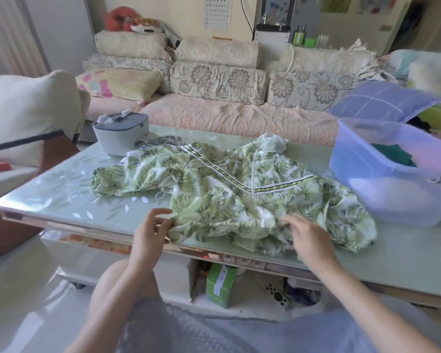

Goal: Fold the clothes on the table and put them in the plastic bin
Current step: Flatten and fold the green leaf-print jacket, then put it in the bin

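We have the green leaf-print jacket (229, 189) spread across the worktop (61, 189), its long axis running left to right, its hem at lower centre of the frame. Our left hand (152, 231) pinches the hem's left corner; our right hand (307, 236) rests loosely open on the hem. The plastic bin (382, 174) sits at the right edge, nearer our right hand.

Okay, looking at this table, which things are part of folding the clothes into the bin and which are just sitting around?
Part of the job:
- green leaf-print jacket, spread on the table
- plastic bin, with dark green cloth already inside
- left hand and right hand, both at the jacket's near hem

Just lying about:
- white lidded container
- blue checked pillow
- green box under the table
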Available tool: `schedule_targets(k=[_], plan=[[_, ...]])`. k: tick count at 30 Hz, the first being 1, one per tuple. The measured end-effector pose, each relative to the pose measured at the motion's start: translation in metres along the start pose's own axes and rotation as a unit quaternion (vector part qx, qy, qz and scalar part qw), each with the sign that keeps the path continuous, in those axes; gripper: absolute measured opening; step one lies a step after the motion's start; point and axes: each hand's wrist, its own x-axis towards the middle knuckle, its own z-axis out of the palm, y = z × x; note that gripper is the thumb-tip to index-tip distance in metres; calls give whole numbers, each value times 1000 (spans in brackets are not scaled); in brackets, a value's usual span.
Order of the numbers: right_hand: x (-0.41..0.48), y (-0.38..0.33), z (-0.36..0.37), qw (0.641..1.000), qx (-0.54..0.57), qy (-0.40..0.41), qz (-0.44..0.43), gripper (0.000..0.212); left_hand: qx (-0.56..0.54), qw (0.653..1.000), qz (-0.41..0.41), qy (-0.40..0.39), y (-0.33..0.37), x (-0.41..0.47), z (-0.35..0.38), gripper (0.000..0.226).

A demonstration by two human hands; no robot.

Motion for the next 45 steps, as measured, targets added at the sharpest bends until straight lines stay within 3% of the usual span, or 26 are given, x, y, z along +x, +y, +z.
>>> schedule_targets(k=[3,6,9,12,14,19,22,25,28,32,41,45], plan=[[11,8,-30,996,16,-76,45,24,63,996,-6,-55,0,-5,0,21],[5,16,-30,979,-66,-187,41,25,168,979,-6,-112,-6,-19,8,27],[-14,18,-17,972,-44,-221,60,24,181,974,19,-135,-9,-31,16,17],[-33,28,-8,977,-58,-194,72,30,224,948,71,-214,-10,-38,29,59],[-43,35,-2,980,-70,-170,72,32,287,930,81,-216,-12,-46,42,84],[-56,44,7,994,-26,-77,75,39,335,921,151,-131,-23,-60,81,93],[-64,45,9,995,-31,7,99,45,348,917,150,-120,-30,-57,93,95],[-74,48,10,989,-48,59,128,46,347,919,146,-114,-36,-55,96,92],[-84,52,12,990,-78,38,114,49,340,923,151,-97,-39,-52,94,87],[-83,54,10,980,-52,81,172,37,318,932,161,-61,-39,-51,93,75],[-76,46,15,965,-57,82,241,26,172,972,157,23,-10,-55,71,31],[-68,42,-4,973,-16,141,180,35,131,975,172,42,11,-54,57,32]])
